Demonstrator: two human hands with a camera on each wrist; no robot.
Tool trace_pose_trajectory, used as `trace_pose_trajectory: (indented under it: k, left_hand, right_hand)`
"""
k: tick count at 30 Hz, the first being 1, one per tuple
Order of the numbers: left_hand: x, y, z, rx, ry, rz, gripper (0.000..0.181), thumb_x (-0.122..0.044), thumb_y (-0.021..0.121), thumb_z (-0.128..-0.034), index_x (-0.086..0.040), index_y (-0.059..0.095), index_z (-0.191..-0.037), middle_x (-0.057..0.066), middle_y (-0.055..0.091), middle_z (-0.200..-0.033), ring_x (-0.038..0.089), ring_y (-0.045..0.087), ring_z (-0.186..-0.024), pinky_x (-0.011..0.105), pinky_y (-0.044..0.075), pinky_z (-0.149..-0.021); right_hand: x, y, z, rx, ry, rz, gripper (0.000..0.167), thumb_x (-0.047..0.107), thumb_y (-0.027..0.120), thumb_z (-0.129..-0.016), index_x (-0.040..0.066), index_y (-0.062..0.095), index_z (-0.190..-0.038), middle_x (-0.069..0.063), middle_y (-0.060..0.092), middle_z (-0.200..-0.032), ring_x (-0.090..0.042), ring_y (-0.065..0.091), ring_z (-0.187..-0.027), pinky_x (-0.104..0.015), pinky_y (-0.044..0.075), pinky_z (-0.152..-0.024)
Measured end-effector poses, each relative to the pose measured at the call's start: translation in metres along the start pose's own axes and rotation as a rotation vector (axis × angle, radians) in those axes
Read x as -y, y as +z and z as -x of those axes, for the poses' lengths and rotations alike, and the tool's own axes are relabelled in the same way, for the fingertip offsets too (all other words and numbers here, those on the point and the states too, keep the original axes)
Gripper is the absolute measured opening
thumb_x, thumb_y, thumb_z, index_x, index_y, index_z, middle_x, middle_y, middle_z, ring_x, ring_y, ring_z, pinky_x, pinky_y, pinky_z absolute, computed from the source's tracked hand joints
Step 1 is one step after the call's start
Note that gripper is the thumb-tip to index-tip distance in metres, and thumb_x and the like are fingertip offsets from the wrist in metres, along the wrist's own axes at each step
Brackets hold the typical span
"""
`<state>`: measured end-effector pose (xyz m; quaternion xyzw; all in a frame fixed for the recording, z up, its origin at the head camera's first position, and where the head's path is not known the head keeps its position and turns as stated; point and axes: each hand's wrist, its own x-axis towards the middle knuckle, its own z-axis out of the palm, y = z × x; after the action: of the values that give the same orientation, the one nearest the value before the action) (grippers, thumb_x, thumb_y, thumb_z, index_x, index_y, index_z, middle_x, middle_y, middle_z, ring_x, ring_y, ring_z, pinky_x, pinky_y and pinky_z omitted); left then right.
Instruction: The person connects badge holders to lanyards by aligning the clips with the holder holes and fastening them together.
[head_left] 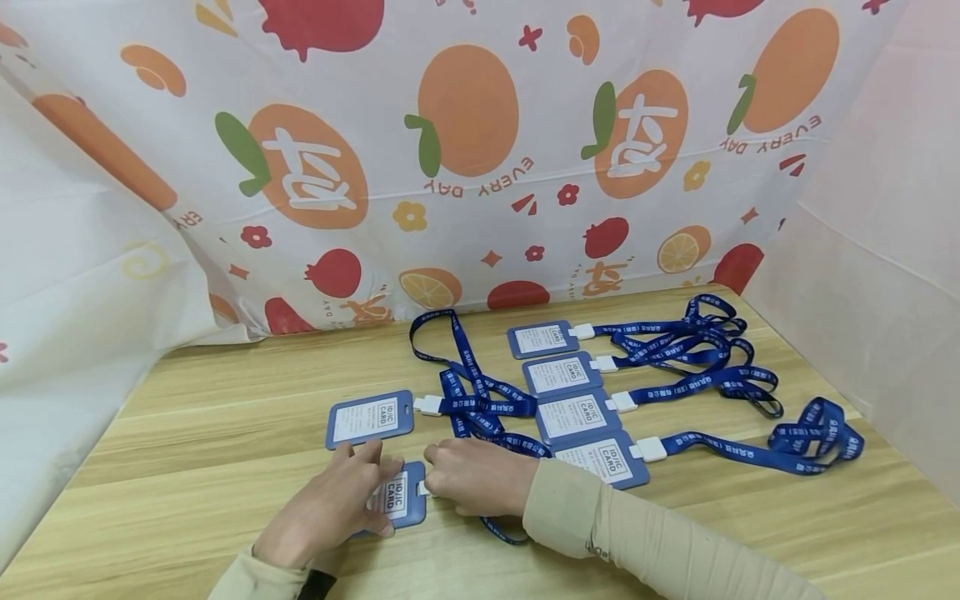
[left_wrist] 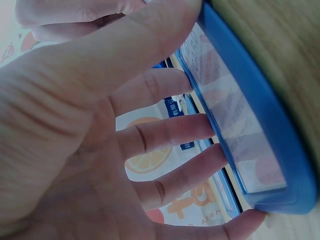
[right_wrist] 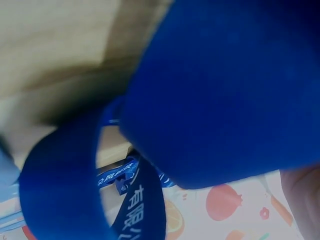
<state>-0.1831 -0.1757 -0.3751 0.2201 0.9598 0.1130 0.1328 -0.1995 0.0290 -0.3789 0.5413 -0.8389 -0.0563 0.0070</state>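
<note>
A blue ID card holder [head_left: 412, 508] lies on the table under my left hand [head_left: 326, 504], held between the thumb and the fingers at its edges. The left wrist view shows the holder's blue rim [left_wrist: 272, 112] tilted close up. At its slotted end, my right hand [head_left: 480, 477] pinches the white clip [head_left: 425, 488] of a lanyard, mostly hidden by the fingers. In the right wrist view the blue lanyard strap [right_wrist: 225, 100] fills much of the picture. Just beyond the left hand sits another card holder [head_left: 370, 419], with a white clip [head_left: 428, 406] beside its slot.
Several blue card holders [head_left: 562, 372] lie in a column right of centre, their lanyards [head_left: 813, 437] bundled to the right. A loosely looped lanyard [head_left: 468, 392] lies behind my right hand. A fruit-print cloth [head_left: 480, 225] hangs behind the wooden table [head_left: 187, 433].
</note>
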Motion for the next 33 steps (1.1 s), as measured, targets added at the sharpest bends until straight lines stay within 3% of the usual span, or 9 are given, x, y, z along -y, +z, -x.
trace_pose_trajectory:
  k: [33]
  left_hand:
    - [0.0004, -0.001, -0.0003, 0.007, -0.006, 0.01, 0.065, -0.017, 0.095, -0.0631, -0.002, 0.073, -0.122, 0.005, 0.054, -0.105, 0.031, 0.045, -0.091, 0.042, 0.048, -0.074]
  right_hand:
    - [0.0011, 0.0002, -0.0001, -0.012, 0.007, -0.004, 0.014, 0.012, 0.077, -0.09, 0.016, 0.08, -0.103, 0.003, 0.066, -0.094, -0.002, 0.053, -0.076, -0.01, 0.045, -0.069]
